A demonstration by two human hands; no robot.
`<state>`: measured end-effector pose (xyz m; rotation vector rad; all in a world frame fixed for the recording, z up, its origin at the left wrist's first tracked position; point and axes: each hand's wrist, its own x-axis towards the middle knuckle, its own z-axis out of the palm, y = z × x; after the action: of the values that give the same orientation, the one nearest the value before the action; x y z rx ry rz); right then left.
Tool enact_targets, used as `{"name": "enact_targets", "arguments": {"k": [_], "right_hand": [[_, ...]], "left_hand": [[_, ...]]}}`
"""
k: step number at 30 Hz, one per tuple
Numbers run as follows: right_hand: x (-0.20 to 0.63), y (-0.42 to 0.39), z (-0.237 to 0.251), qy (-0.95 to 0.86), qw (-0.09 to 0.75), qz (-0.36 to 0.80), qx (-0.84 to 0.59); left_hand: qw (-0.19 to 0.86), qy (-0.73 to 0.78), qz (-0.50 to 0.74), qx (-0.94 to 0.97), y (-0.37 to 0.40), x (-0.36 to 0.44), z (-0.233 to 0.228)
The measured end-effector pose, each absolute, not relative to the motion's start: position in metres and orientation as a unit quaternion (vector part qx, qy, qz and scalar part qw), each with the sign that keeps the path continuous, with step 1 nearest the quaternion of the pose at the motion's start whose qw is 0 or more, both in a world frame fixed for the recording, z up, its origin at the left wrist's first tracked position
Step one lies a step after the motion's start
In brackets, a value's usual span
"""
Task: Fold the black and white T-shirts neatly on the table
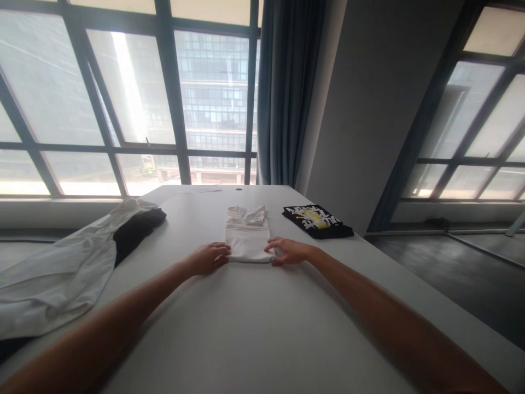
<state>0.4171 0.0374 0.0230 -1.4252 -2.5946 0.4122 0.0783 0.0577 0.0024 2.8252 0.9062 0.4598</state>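
Observation:
A white shirt (248, 238) lies folded into a narrow rectangle on the white table, its far end loosely bunched. My left hand (208, 258) rests at its near left edge, fingers stretched forward and the tips touching the cloth. At the near right corner is my right hand (289, 251), with the fingers spread from the thumb and their tips on the fabric. Neither hand visibly pinches the shirt. To the right, a folded black garment (318, 221) with white and yellow lettering lies flat.
Loose white clothing (61, 279) with a dark garment (137, 232) partly under it is heaped along the left side of the table (241, 339). A small dark disc (238, 189) sits near the far edge. Beyond stand windows, a blue curtain (287, 98) and a grey pillar (361, 109).

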Motion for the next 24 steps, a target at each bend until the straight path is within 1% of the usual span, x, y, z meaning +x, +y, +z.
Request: {"name": "enact_targets", "arguments": {"k": [2,4,7,10,12,14,16,18,21,24], "right_hand": [[0.411,0.034,0.022,-0.866,0.11,0.094,-0.479],[0.407,0.032,0.025,-0.87,0.131,0.075,-0.469],[0.409,0.029,0.041,-0.874,0.141,0.117,-0.451],[0.414,0.029,0.069,-0.865,0.174,0.206,-0.423],[0.415,0.031,0.084,-0.849,0.23,0.269,-0.392],[0.411,0.036,0.093,-0.822,0.301,0.296,-0.382],[0.403,0.043,0.094,-0.797,0.355,0.28,-0.4],[0.391,0.054,0.089,-0.781,0.381,0.248,-0.428],[0.375,0.072,0.08,-0.767,0.389,0.2,-0.47],[0.363,0.086,0.073,-0.755,0.376,0.154,-0.514]], "left_hand": [[0.027,0.314,0.16,0.936,0.052,0.085,0.004],[0.0,0.343,0.161,0.925,0.045,0.087,0.01],[0.013,0.363,0.193,0.911,0.036,0.085,0.029],[0.117,0.337,0.244,0.902,0.028,0.08,0.059],[0.223,0.318,0.289,0.875,0.028,0.076,0.078],[0.323,0.32,0.347,0.82,0.032,0.075,0.093],[0.387,0.349,0.395,0.757,0.041,0.075,0.1],[0.414,0.388,0.419,0.709,0.055,0.075,0.1],[0.424,0.432,0.443,0.661,0.077,0.077,0.09],[0.449,0.454,0.454,0.622,0.093,0.077,0.074]]}}
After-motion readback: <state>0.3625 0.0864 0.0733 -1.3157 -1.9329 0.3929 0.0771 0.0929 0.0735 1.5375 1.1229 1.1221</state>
